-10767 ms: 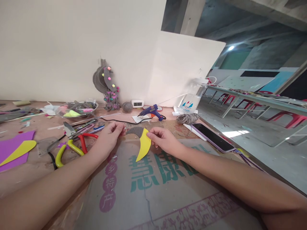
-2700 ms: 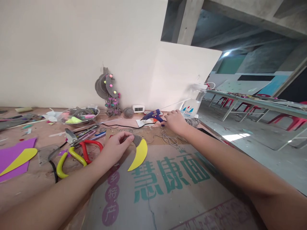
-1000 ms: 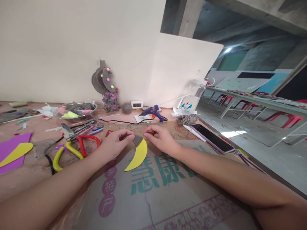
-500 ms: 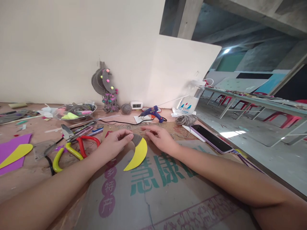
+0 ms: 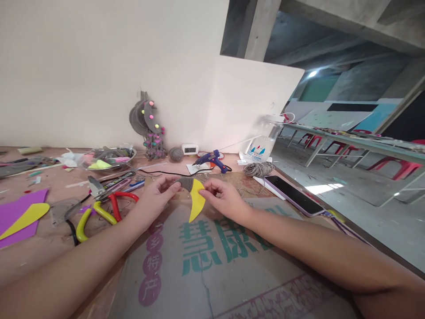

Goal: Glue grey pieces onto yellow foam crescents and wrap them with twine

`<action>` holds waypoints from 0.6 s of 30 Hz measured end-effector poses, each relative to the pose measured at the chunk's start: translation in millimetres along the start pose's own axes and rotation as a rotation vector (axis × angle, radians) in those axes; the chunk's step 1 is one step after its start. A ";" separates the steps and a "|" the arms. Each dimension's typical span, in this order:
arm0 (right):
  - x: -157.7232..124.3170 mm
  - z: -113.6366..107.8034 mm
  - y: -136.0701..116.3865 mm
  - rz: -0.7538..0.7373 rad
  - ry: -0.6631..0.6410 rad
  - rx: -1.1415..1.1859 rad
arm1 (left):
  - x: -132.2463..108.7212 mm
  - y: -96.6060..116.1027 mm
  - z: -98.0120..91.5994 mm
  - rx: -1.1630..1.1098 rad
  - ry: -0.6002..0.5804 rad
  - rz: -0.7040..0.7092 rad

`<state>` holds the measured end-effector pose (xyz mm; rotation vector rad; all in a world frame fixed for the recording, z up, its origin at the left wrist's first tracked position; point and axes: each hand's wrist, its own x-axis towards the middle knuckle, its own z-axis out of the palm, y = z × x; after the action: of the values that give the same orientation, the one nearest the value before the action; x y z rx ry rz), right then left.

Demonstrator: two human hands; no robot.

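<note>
Between my two hands is a yellow crescent-shaped piece point(image 5: 197, 201), its upper left end wrapped in grey yarn point(image 5: 186, 183). My left hand point(image 5: 162, 191) pinches the wrapped end between thumb and fingers. On the piece's right edge, my right hand point(image 5: 222, 195) has its thumb on the yellow face and its fingers curled behind. The crescent's bare tip points down over a printed cardboard sheet point(image 5: 259, 274). Behind the hands lie a blue glue gun point(image 5: 212, 160) and a loose skein of grey yarn point(image 5: 258, 169).
Left of my arm are pliers point(image 5: 99, 208) with red and yellow handles, and purple sheets point(image 5: 29, 221). Farther back stand a filled bowl point(image 5: 131, 157), a yarn ball point(image 5: 175, 153), a small clock point(image 5: 190, 149) and a plastic jug point(image 5: 262, 141). A phone point(image 5: 294, 195) lies right.
My right hand has closed in and taken hold of the yellow crescent's right edge. The crescent has turned, its tip swinging right to point more steeply down. The view has tilted up slightly.
</note>
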<state>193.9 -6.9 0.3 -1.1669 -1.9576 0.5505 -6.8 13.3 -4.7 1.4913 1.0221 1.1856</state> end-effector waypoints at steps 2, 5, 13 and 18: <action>0.4 -1.8 1.2 -0.047 0.109 0.000 | 1.5 -3.1 0.2 -0.016 0.039 0.015; -0.2 -7.8 2.1 -0.204 0.214 -0.116 | 0.8 -4.4 0.2 -0.016 -0.024 0.001; -3.8 -12.7 2.4 -0.722 -0.008 -0.628 | -4.6 1.4 -1.0 0.214 -0.098 -0.003; -5.1 -12.1 -0.6 -0.570 0.013 -0.477 | -1.6 -1.5 -1.8 0.266 -0.070 0.007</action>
<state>204.6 -12.0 6.0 -0.8010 -2.3465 -0.2330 -8.9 12.4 -6.3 1.7306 1.1612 1.0239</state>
